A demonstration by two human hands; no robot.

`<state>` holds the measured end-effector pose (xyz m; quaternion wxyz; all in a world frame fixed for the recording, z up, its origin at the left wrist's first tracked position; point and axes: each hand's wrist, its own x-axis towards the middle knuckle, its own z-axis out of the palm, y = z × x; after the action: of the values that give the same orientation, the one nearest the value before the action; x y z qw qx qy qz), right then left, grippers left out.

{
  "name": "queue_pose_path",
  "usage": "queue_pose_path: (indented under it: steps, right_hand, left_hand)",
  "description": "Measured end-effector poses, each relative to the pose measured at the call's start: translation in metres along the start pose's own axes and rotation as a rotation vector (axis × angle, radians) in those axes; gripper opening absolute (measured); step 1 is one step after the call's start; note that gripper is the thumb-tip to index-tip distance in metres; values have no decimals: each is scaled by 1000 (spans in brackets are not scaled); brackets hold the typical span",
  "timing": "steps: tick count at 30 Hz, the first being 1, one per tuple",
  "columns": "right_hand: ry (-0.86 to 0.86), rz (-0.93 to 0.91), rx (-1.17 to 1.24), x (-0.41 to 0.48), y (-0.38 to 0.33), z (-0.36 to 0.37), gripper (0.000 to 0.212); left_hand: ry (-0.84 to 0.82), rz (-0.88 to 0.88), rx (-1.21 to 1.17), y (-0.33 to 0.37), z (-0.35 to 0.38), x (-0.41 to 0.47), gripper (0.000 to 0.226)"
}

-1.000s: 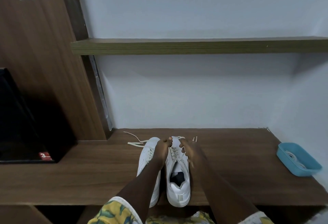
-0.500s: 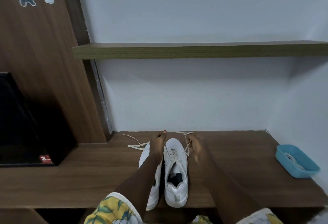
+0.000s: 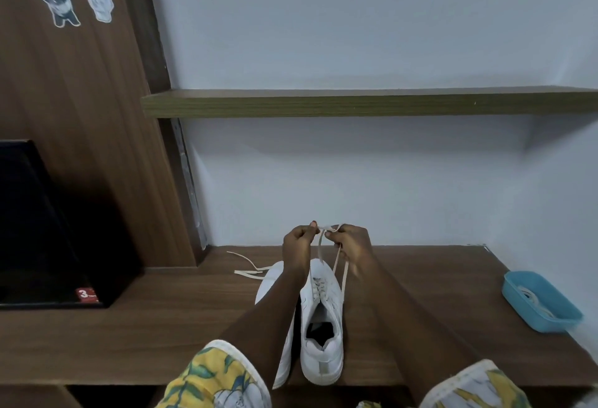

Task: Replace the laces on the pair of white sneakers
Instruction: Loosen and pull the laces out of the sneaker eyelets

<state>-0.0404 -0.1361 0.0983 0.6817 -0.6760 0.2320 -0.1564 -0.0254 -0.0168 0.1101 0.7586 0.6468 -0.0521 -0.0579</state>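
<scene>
Two white sneakers stand side by side on the wooden desk point(image 3: 129, 336), heels toward me. The right sneaker point(image 3: 322, 326) is fully visible; the left sneaker point(image 3: 273, 281) is mostly hidden under my left forearm. Both my hands are raised above the right sneaker's toe. My left hand point(image 3: 297, 241) and my right hand point(image 3: 351, 244) each pinch part of the cream lace point(image 3: 336, 265), which runs down to the right sneaker's eyelets. Another cream lace point(image 3: 247, 270) trails out from the left sneaker onto the desk.
A blue plastic tray point(image 3: 541, 302) with coiled laces inside sits at the desk's right edge. A black screen point(image 3: 38, 229) stands at the left. A wooden shelf point(image 3: 356, 103) runs across the wall above. The white wall is close behind the sneakers.
Both hands have risen from the right sneaker's toe area, pulling the lace up and taut above it. The camera view has tilted upward slightly.
</scene>
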Motion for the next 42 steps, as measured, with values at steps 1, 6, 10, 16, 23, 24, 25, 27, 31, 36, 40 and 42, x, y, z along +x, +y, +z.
queue_pose_path:
  steps: [1, 6, 10, 16, 23, 24, 25, 27, 31, 36, 40, 42]
  right_hand:
    - [12, 8, -23, -8, -8, -2, 9]
    - [63, 63, 89, -13, -14, -15, 12]
    - [22, 51, 183, -18, -34, -11, 12]
    - [-60, -20, 170, -20, -69, -4, 29]
    - [-7, -45, -76, -15, -61, -28, 38]
    - [29, -45, -115, -14, -59, -31, 36]
    - [70, -40, -139, -13, -57, -34, 32]
    - [148, -31, -135, -10, -57, -36, 22]
    - [196, -33, -132, -8, -73, -28, 7]
    - [169, -6, -117, -11, -102, -13, 35]
    - [168, -101, -122, -7, -122, -12, 33]
    - [173, -100, -119, -5, -130, -18, 23]
  left_hand:
    - [41, -3, -31, 0, -1, 0, 27]
    - [177, -28, -112, 2, -7, 6, 32]
    - [53, -62, 0, 16, -1, 8, 40]
    - [-74, 79, -41, 50, 20, 2, 29]
    - [105, 19, -273, 50, 8, 10, 26]
    - [130, 7, -279, 50, 6, 13, 27]
    - [148, -2, -259, 52, 3, 15, 28]
    - [162, -4, -198, 57, 1, 18, 28]
    - [161, 16, -96, 76, 7, 23, 19]
    - [142, 142, 25, 101, 21, 21, 17]
    - [215, 180, 39, 110, 25, 25, 19]
    - [281, 164, 23, 113, 22, 30, 26]
